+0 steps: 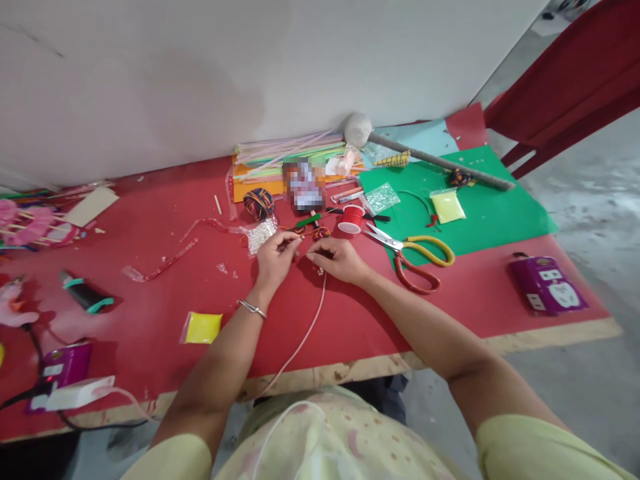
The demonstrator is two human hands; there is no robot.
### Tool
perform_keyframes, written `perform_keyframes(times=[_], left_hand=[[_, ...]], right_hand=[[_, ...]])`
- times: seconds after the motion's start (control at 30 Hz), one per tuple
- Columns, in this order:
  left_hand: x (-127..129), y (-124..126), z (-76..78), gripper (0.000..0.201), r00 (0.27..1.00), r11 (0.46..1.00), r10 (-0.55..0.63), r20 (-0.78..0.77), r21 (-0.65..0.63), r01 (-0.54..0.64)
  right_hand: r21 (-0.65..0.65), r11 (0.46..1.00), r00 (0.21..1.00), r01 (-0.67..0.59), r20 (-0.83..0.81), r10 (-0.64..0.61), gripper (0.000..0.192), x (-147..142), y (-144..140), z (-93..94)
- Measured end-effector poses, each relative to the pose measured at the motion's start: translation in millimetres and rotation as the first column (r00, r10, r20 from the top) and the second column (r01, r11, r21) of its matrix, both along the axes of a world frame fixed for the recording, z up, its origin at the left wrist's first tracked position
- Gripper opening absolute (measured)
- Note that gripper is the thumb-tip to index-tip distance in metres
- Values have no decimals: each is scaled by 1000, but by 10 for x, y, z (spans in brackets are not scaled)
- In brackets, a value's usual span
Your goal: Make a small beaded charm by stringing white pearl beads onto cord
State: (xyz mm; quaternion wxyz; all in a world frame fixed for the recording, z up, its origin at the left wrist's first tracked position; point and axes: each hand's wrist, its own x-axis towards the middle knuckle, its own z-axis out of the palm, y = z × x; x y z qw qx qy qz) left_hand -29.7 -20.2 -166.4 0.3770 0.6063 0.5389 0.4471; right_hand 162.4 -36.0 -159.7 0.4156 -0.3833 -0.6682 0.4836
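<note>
My left hand point(277, 259) is closed in a pinch over the red table covering, its fingertips on something tiny that I cannot make out. Beside it, my right hand point(341, 259) has its thumb and fingers drawn together; whatever they hold is too small to see. The fingertips of both hands are a little apart. A packet of white beads point(260, 235) lies just behind my left hand. Behind my right hand stands a spool of red thread point(351, 219). Scissors point(400, 247) with yellow and red handles lie to its right. A pale cable point(306, 333) runs from under my right hand.
A phone point(303, 187) with a blurred screen lies behind the hands, near a multicoloured yarn ball point(259, 203). A stick with a white ball point(359, 130) crosses green paper point(480, 220). Purple power boxes point(547, 285) sit at both sides. A wall stands behind.
</note>
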Motion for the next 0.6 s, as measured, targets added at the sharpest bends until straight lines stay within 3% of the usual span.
perform_keyframes(times=[0.1,0.2,0.3,0.6], left_hand=[[-12,-34,-1,25,922,973,-14,387,-207,102],[-19,-54,29,27,823,942,-6,569,-272,195],[-19,-55,68,31,787,929,-4,617,-289,232],[-2,-21,68,27,808,940,1,589,-276,200]], right_hand=[[-66,998,998,-14,-65,9,25,8,4,4],[-90,995,995,-31,-100,22,30,9,16,7],[-69,998,995,-9,-97,2,32,0,27,15],[-66,997,984,-37,-178,25,33,8,53,-38]])
